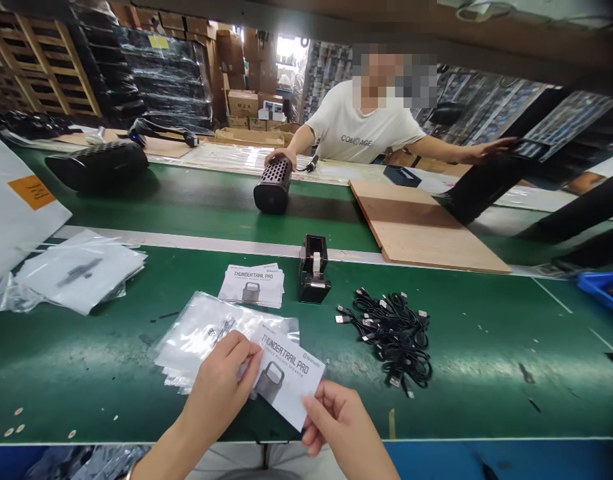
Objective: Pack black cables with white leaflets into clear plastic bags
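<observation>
A white printed booklet, marked "Thunder Trail Pro" with a speaker picture, is tilted between my hands. My left hand is closed in a pinch at its left edge, above a pile of clear plastic bags; whether a bag is also between those fingers I cannot tell. The lower right corner is gripped by the thumb and fingers of my right hand. Just beyond lies a small stack of matching booklets. Right of them stands a black tape dispenser, and nearer is a heap of black USB cables.
Across the green bench, a co-worker has one hand on a black speaker. Another speaker lies far left, near more plastic bags. A wooden board is at right, a blue bin at the edge.
</observation>
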Demonstrator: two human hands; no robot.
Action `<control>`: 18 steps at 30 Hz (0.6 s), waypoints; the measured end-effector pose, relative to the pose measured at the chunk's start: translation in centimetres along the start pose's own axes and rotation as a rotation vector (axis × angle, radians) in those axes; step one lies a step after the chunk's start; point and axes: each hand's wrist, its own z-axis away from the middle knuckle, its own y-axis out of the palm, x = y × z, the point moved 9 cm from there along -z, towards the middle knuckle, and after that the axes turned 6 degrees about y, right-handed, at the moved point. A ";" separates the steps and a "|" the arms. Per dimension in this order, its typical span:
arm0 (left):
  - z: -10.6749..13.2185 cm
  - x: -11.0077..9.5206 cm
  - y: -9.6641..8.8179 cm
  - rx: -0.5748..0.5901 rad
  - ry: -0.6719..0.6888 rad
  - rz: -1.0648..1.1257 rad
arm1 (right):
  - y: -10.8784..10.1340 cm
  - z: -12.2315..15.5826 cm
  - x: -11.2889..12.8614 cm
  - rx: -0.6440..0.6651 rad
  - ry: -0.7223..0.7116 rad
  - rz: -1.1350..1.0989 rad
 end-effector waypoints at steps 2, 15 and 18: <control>0.0 -0.3 0.4 0.040 0.000 0.049 | 0.5 -0.3 1.1 0.031 -0.018 -0.001; -1.2 0.5 1.1 0.158 -0.186 0.323 | 0.9 -2.0 10.6 -0.411 -0.438 1.175; -1.1 1.4 1.7 0.177 -0.262 0.329 | -3.6 -1.5 12.5 -0.686 -0.355 1.499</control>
